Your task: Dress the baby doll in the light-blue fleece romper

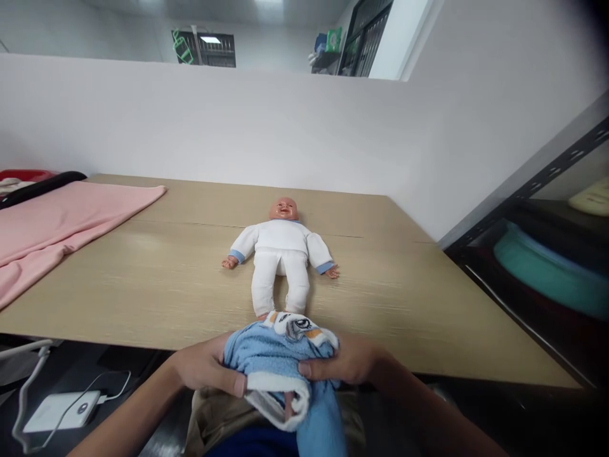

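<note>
A baby doll [281, 254] in white clothes with blue cuffs lies on its back in the middle of the wooden table [143, 279], feet toward me. At the table's near edge, just below the doll's feet, both my hands bunch up a light blue garment [273, 362] with a white cuff and a printed patch. My left hand [207, 368] grips its left side, thumb over the cuff. Pinching the garment's right side is my right hand [345, 363]. The cuff opening faces me.
A pink cloth [52, 225] is spread over the table's left end. A dark metal shelf [537, 254] with a teal round object stands at the right. A white wall backs the table. A white device [61, 409] with cables lies lower left.
</note>
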Action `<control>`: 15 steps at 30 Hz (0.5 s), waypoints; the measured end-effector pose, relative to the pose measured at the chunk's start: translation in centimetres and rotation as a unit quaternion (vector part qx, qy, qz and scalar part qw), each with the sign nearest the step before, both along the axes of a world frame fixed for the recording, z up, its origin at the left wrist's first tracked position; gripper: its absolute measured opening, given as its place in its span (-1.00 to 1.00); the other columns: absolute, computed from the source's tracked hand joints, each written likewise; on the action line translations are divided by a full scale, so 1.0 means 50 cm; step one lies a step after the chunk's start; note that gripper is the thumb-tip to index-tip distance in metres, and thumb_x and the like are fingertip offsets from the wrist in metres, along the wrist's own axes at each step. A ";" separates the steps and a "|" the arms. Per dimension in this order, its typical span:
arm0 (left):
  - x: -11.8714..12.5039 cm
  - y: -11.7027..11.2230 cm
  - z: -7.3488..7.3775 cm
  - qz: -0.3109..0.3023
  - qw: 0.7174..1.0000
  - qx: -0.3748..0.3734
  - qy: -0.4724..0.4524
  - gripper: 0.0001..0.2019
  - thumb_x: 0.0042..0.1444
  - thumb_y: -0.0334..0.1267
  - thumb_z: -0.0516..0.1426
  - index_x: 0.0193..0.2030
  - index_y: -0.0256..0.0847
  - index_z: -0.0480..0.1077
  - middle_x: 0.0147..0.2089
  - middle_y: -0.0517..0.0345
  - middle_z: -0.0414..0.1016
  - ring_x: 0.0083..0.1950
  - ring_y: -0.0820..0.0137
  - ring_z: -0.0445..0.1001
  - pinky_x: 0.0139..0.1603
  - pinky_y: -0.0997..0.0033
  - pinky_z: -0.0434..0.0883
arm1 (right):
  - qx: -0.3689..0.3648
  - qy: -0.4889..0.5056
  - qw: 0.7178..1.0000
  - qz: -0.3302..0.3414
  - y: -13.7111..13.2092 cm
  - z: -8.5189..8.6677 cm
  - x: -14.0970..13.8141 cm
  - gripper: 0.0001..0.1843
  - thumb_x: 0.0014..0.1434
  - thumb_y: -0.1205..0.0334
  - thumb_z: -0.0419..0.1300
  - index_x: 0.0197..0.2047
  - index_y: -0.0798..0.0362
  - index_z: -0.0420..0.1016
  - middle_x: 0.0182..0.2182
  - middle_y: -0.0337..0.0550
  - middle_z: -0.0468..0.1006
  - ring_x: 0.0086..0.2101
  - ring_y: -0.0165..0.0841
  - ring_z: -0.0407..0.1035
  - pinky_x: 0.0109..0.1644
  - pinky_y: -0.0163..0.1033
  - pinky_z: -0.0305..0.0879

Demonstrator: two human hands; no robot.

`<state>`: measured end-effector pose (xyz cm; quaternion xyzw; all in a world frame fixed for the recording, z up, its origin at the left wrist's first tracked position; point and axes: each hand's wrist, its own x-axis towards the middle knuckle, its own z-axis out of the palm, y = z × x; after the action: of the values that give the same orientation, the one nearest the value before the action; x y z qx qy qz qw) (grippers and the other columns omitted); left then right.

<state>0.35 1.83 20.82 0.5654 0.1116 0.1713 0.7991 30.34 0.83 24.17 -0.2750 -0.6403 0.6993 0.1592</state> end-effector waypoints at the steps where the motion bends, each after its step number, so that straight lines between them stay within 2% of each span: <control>1: -0.003 -0.006 -0.002 0.020 1.000 -0.006 0.000 -0.20 0.19 0.24 0.49 0.39 -0.26 0.57 0.08 -0.16 0.77 0.18 0.00 0.70 0.34 0.07 0.56 | 0.013 -0.012 1.000 -0.014 -0.003 0.007 0.001 -0.26 0.35 -0.37 0.45 0.38 -0.05 0.67 0.32 0.02 0.72 0.37 -0.02 0.55 0.62 0.14 0.31; 3: -0.001 -0.020 0.002 0.063 0.998 -0.009 0.005 -0.23 0.17 0.22 0.51 0.37 -0.23 0.59 0.07 -0.13 0.77 0.14 0.04 0.71 0.34 0.08 0.55 | 0.026 -0.017 0.999 -0.035 -0.008 0.024 -0.003 -0.27 0.39 -0.34 0.43 0.39 -0.03 0.66 0.33 0.04 0.71 0.38 -0.01 0.53 0.62 0.13 0.32; 5: 0.010 -0.035 0.011 0.124 0.992 0.003 0.039 -0.30 0.13 0.14 0.54 0.30 -0.20 0.61 0.07 -0.09 0.77 0.14 0.05 0.69 0.35 0.08 0.54 | 0.032 0.011 0.999 -0.034 -0.015 0.039 -0.016 -0.22 0.27 -0.29 0.55 0.38 -0.02 0.66 0.29 0.03 0.74 0.35 0.02 0.56 0.58 0.11 0.38; 7: 0.028 -0.048 0.017 0.214 0.970 0.020 0.113 -0.47 0.14 0.05 0.53 0.12 -0.21 0.64 -0.01 -0.03 0.76 0.08 0.08 0.68 0.27 0.13 0.56 | 0.048 0.024 0.997 -0.053 -0.025 0.046 -0.037 -0.23 0.15 -0.14 0.65 0.34 -0.02 0.69 0.25 0.00 0.76 0.29 0.02 0.61 0.54 0.06 0.45; 9: 0.045 -0.055 0.014 0.298 0.934 0.037 0.196 -0.66 0.22 0.03 0.43 -0.11 -0.21 0.60 -0.19 0.06 0.70 -0.11 0.18 0.63 0.05 0.24 0.57 | 0.086 -0.006 0.988 -0.126 -0.037 0.043 -0.061 -0.44 0.27 -0.02 0.56 0.28 -0.03 0.72 0.26 -0.02 0.76 0.30 -0.02 0.61 0.55 0.04 0.44; 11: 0.058 -0.054 0.004 0.359 0.900 0.074 0.238 -0.71 0.29 0.02 0.32 -0.20 -0.19 0.54 -0.28 0.13 0.63 -0.22 0.24 0.55 -0.10 0.30 0.52 | 0.130 -0.047 0.965 -0.225 -0.044 0.030 -0.081 -0.62 0.44 0.10 0.36 0.26 -0.05 0.71 0.27 -0.02 0.76 0.34 -0.05 0.58 0.57 0.06 0.41; 13: 0.067 -0.048 -0.010 0.398 0.877 0.122 0.241 -0.75 0.32 -0.01 0.26 -0.16 -0.16 0.51 -0.26 0.15 0.61 -0.20 0.23 0.54 -0.10 0.30 0.48 | 0.165 -0.082 0.939 -0.290 -0.043 0.009 -0.094 -0.64 0.43 0.22 0.26 0.23 -0.05 0.68 0.18 -0.02 0.80 0.28 -0.06 0.64 0.49 0.06 0.49; 15: 0.072 -0.037 -0.025 0.428 0.860 0.147 0.237 -0.78 0.33 -0.05 0.25 -0.07 -0.14 0.48 -0.19 0.17 0.62 -0.14 0.21 0.56 -0.05 0.29 0.46 | 0.210 -0.132 0.912 -0.327 -0.034 -0.012 -0.099 -0.65 0.35 0.32 0.25 0.16 -0.06 0.65 0.01 -0.05 0.84 0.09 -0.07 0.73 0.30 0.00 0.62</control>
<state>3.95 -0.04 19.58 0.5963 0.5025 0.3715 0.5039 25.40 -0.85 23.57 -0.5186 -0.6620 0.4149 0.3474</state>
